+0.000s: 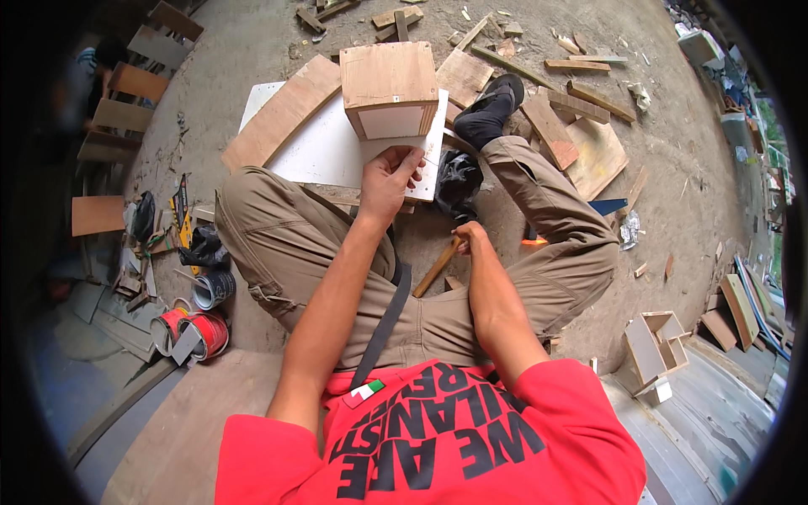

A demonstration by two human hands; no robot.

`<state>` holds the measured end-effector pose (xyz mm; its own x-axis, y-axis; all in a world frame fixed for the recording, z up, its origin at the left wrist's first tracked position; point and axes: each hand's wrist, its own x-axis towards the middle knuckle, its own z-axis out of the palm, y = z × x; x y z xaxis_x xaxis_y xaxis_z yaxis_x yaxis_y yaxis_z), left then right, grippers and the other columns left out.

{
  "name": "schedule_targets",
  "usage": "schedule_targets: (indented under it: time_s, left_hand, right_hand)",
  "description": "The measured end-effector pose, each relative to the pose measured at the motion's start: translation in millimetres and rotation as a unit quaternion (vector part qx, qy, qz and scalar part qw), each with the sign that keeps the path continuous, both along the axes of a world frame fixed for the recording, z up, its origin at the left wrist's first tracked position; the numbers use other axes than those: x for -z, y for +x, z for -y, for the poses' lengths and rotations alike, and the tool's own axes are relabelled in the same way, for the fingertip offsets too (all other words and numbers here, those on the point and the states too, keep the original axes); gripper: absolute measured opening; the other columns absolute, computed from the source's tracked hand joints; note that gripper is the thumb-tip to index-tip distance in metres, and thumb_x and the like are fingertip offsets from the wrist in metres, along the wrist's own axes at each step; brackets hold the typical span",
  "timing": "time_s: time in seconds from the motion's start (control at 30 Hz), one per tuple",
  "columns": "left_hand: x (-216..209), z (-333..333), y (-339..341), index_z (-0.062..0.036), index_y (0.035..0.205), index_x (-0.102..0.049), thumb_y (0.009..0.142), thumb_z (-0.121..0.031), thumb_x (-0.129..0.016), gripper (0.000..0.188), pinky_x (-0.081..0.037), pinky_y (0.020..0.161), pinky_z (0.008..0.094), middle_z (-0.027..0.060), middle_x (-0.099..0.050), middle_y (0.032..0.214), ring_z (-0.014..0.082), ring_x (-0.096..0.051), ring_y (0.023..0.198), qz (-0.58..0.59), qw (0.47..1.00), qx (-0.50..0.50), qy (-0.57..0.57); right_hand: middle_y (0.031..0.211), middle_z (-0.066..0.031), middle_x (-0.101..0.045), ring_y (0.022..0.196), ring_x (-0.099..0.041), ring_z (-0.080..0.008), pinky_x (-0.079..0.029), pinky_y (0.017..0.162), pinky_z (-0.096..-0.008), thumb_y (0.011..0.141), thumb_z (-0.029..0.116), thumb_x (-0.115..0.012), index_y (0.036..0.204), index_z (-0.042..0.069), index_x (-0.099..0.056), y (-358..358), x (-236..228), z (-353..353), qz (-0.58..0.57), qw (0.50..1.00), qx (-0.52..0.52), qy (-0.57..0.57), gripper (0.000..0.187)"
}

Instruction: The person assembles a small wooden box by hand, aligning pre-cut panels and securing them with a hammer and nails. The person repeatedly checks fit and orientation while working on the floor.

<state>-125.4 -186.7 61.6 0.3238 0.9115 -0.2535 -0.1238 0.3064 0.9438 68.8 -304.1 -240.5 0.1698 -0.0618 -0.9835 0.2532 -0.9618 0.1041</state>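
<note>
My left hand (387,181) is closed in a pinch, thumb against fingers, just above the near edge of a white board (316,156). What the fingertips hold is too small to make out. Just beyond them a plywood box (389,74) with a white panel on its near side stands on the board. Lower and to the right, between my legs, my right hand (470,238) is wrapped round the wooden handle (438,268) of a tool. The handle slants down toward my lap, and the tool's head cannot be seen.
A plywood plank (286,109) lies across the board's left side. Black plastic (459,181) sits beside my right foot. Wood offcuts (576,105) litter the ground at far right. Paint cans (202,335) and a yellow handsaw (183,220) are at left, a small compartmented box (656,349) at right.
</note>
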Motion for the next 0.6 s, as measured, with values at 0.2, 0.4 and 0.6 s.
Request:
schedule_targets:
  time_s: [0.2,0.4,0.6]
  left_hand:
    - [3.6,-2.6,17.5,-0.0018,0.097,-0.067,0.093,-0.026,-0.071,0.025,-0.046,0.062,0.0239,0.0031,-0.066,0.083,0.0091,-0.058,0.068,0.026,0.999,0.027,-0.003]
    - [3.1,-5.0,1.5,-0.0010,0.098,-0.066,0.095,-0.028,-0.068,0.027,-0.050,0.063,0.0251,0.0052,-0.068,0.084,0.0108,-0.063,0.070,0.049,0.999,0.010,0.009]
    - [-32.8,-5.3,3.3,-0.0006,0.103,-0.066,0.098,-0.023,-0.064,0.023,-0.053,0.060,0.0240,0.0109,-0.074,0.093,0.0132,-0.069,0.072,0.022,0.996,0.032,0.081]
  right_hand:
    - [0.080,-0.0211,-0.067,0.064,-0.069,-0.0335,-0.059,0.057,-0.0484,0.093,0.028,-0.064,0.109,-0.002,-0.061,29.0,29.2,20.2,-0.028,0.989,0.129,0.071,0.034]
    - [0.078,-0.0206,-0.064,0.059,-0.067,-0.0312,-0.061,0.051,-0.0477,0.094,0.024,-0.065,0.122,-0.006,-0.047,2.3,-57.2,-0.2,0.048,0.920,0.336,0.199,0.044]
    - [0.076,-0.0175,-0.062,0.055,-0.063,-0.0251,-0.057,0.048,-0.0378,0.087,0.014,-0.066,0.113,-0.010,-0.048,26.3,-84.5,-15.9,0.087,0.865,0.417,0.266,0.040]
